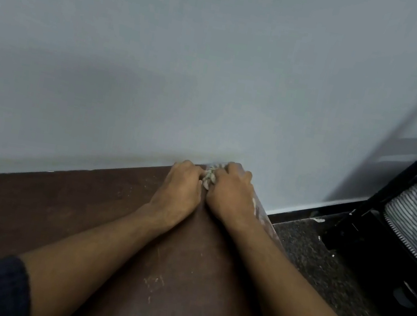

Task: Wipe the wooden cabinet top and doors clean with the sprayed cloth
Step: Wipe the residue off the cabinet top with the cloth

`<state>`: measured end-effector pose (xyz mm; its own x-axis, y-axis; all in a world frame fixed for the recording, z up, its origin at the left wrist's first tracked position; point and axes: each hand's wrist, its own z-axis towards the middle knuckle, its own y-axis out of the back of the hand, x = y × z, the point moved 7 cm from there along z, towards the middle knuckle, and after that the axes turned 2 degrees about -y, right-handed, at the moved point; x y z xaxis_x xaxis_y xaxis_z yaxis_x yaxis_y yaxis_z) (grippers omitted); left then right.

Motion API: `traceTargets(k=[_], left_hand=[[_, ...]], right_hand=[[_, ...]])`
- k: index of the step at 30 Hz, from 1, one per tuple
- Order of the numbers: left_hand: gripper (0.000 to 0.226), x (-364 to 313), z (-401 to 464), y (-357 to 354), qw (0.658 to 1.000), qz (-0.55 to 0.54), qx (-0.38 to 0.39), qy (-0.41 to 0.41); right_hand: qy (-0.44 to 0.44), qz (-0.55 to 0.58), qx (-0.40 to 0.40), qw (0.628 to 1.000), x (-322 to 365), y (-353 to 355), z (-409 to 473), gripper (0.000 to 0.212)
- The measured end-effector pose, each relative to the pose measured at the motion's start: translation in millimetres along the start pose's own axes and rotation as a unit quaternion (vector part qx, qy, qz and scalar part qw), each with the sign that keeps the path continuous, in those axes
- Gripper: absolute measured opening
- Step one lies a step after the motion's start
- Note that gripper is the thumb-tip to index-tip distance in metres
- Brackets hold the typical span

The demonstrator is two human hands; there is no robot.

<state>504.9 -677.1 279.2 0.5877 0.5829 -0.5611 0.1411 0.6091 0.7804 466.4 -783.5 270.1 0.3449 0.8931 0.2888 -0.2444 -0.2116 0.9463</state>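
Both the left hand (182,189) and right hand (233,192) are gripping the bunched cloth (209,178), pressing it into the cabinet top's (57,210) far right corner by the wall (217,63); wiping nearward probably follows.

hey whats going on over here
A person is wiping a dark brown wooden cabinet top. Both hands, left hand and right hand, press a small bunched pale green cloth into the far right corner against the grey wall. Whitish scuffs still show nearer the camera.
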Motion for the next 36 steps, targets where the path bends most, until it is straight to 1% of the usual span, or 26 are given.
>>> traceTargets(k=[2,4,6,7,8,9,10,11,12,13,15,17,18,20,22,23,26,28,31,36], left_hand=[[0.024,6,7,2,0.999,-0.023,-0.018,0.029],[0.020,14,13,3,0.997,-0.035,-0.030,0.063],[0.014,22,17,0,0.994,-0.037,-0.013,0.098],[0.013,23,19,-2,0.993,-0.041,-0.005,0.107],[0.011,24,19,-3,0.993,-0.043,-0.001,0.108],[0.009,24,20,-2,0.993,-0.042,-0.002,0.106],[0.009,23,21,-1,0.994,-0.037,0.000,0.103],[0.012,22,22,-1,0.994,-0.032,0.004,0.101],[0.017,20,23,-1,0.995,-0.029,0.009,0.097],[0.023,21,23,-2,0.995,-0.027,0.016,0.096],[0.033,21,23,-6,0.995,-0.018,0.034,0.090],[0.039,21,23,-11,0.995,-0.010,0.052,0.084],[0.041,20,24,-12,0.995,-0.012,0.057,0.085],[0.042,16,26,-13,0.994,-0.021,0.061,0.085],[0.042,9,26,-17,0.995,-0.015,0.068,0.075],[0.043,7,25,-21,0.995,0.000,0.077,0.068],[0.049,8,23,-31,0.993,0.047,0.101,0.032],[0.053,13,25,-31,0.992,0.031,0.119,0.032],[0.055,16,28,-32,0.989,0.010,0.142,0.035],[0.052,16,29,-36,0.990,0.020,0.137,0.019]], right_hand=[[0.031,0.010,0.016,0.999,7,-8,6,0.034],[-0.017,-0.020,-0.009,1.000,-6,-6,21,0.033],[-0.073,-0.040,-0.025,0.996,-14,-5,37,0.035],[-0.064,-0.042,-0.012,0.997,-9,-9,41,0.039],[-0.031,-0.040,0.007,0.999,2,-15,42,0.049],[0.008,-0.056,0.026,0.998,11,-23,43,0.058],[0.031,-0.060,0.028,0.997,14,-27,41,0.059],[0.030,-0.061,0.019,0.998,9,-25,40,0.049],[0.010,-0.055,0.003,0.998,-1,-19,42,0.039],[-0.013,-0.055,-0.015,0.998,-12,-13,45,0.033],[-0.067,-0.045,-0.036,0.996,-32,-2,48,0.029],[-0.082,-0.029,-0.039,0.995,-36,1,50,0.028],[-0.082,-0.023,-0.029,0.996,-32,0,47,0.028],[-0.056,-0.020,-0.017,0.998,-22,-4,40,0.028],[-0.018,-0.030,-0.026,0.999,-17,-5,32,0.030],[-0.018,-0.036,-0.031,0.999,-21,-4,32,0.031],[-0.065,-0.033,-0.038,0.997,-39,2,43,0.032],[-0.080,-0.029,-0.030,0.996,-46,2,47,0.032],[-0.074,-0.022,-0.028,0.997,-46,1,40,0.033],[-0.083,-0.037,-0.030,0.995,-56,10,0,0.039]])
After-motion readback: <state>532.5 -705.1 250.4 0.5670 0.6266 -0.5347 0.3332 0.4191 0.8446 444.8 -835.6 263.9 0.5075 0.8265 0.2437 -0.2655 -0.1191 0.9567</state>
